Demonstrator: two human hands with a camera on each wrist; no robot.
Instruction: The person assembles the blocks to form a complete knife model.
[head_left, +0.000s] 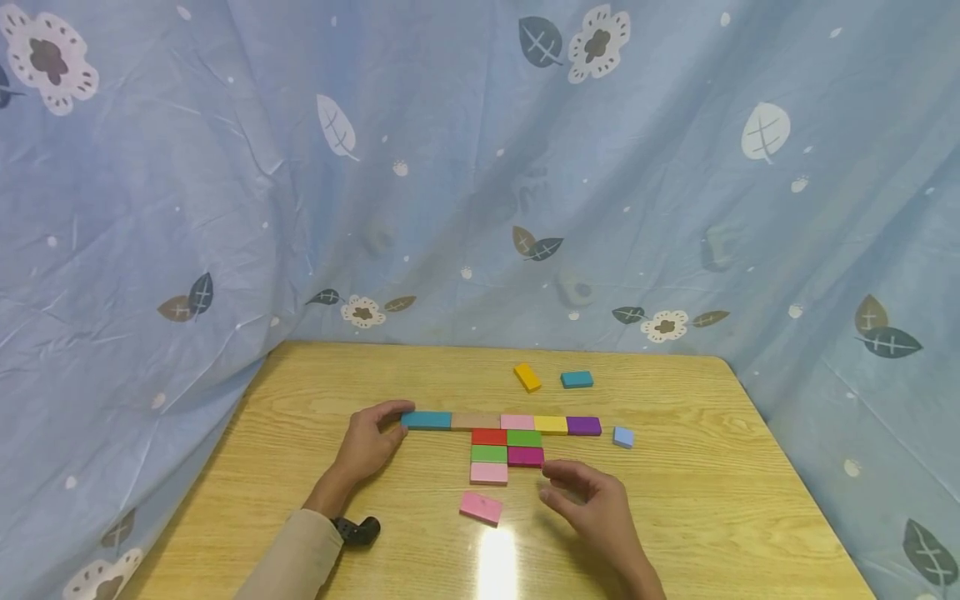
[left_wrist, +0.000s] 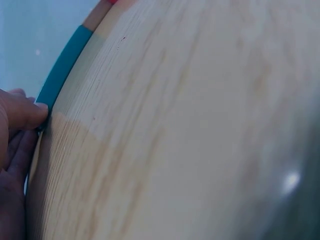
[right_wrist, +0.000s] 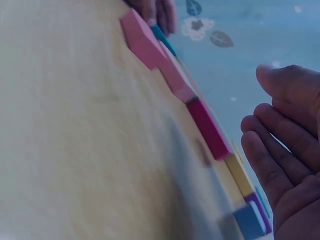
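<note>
A row of flat blocks runs across the table: a long teal block (head_left: 426,420), a tan block (head_left: 476,421), a light pink block (head_left: 517,422), a yellow block (head_left: 551,425) and a purple block (head_left: 583,426). My left hand (head_left: 369,442) pinches the teal block's left end between thumb and fingers. Below the row sit a red block (head_left: 489,437), two green blocks (head_left: 523,437), a magenta block (head_left: 526,457) and another light pink block (head_left: 489,473). Close to the magenta block's right end, my right hand (head_left: 596,504) holds nothing, fingers loosely bent, thumb apart.
A loose pink block (head_left: 481,508) lies at an angle nearer the front. Behind the row are an orange block (head_left: 527,377) and a shorter teal block (head_left: 577,379). Right of the row lies a small blue block (head_left: 623,437). A blue patterned curtain (head_left: 465,167) surrounds the wooden table (head_left: 712,517).
</note>
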